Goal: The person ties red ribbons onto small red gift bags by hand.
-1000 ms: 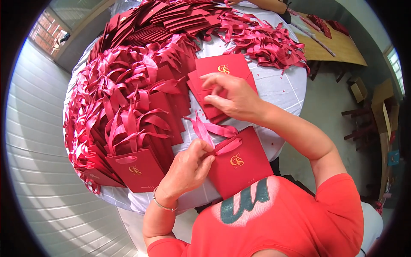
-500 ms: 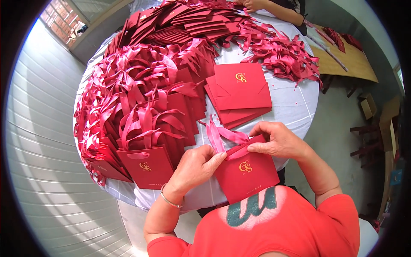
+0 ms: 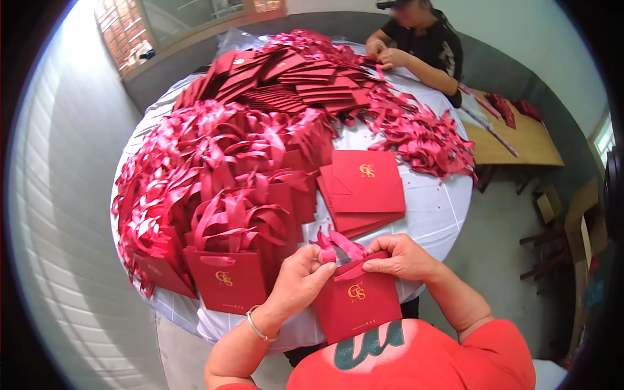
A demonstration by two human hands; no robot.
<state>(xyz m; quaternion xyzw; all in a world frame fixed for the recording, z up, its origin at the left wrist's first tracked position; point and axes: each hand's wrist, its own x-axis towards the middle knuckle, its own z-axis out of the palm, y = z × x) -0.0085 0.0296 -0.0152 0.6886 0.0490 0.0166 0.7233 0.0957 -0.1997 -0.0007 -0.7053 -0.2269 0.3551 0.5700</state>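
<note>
A red paper gift bag (image 3: 359, 318) with a gold emblem is held upright against the near edge of the table. My left hand (image 3: 300, 279), with a bangle at the wrist, pinches the pink ribbon (image 3: 328, 250) at the bag's top left corner. On the bag's top right edge, my right hand (image 3: 404, 260) closes thumb and fingers over the rim. Loose ribbon ends stand up between the two hands. Just beyond lies a small stack of flat red bags (image 3: 367, 188) without visible ribbons. What is inside the held bag is hidden.
Ribboned red bags (image 3: 224, 283) crowd the table's left side. Flat bags (image 3: 279, 78) are piled at the back, and loose pink ribbons (image 3: 422, 140) heap at the far right. Across the white-covered table (image 3: 442, 201) sits a person (image 3: 422, 49) in black. A wooden table (image 3: 520, 140) stands beyond.
The view has tilted up, so the other person and the window show more. Both my hands stay on the same bag's top edge and ribbon, with little shift.
</note>
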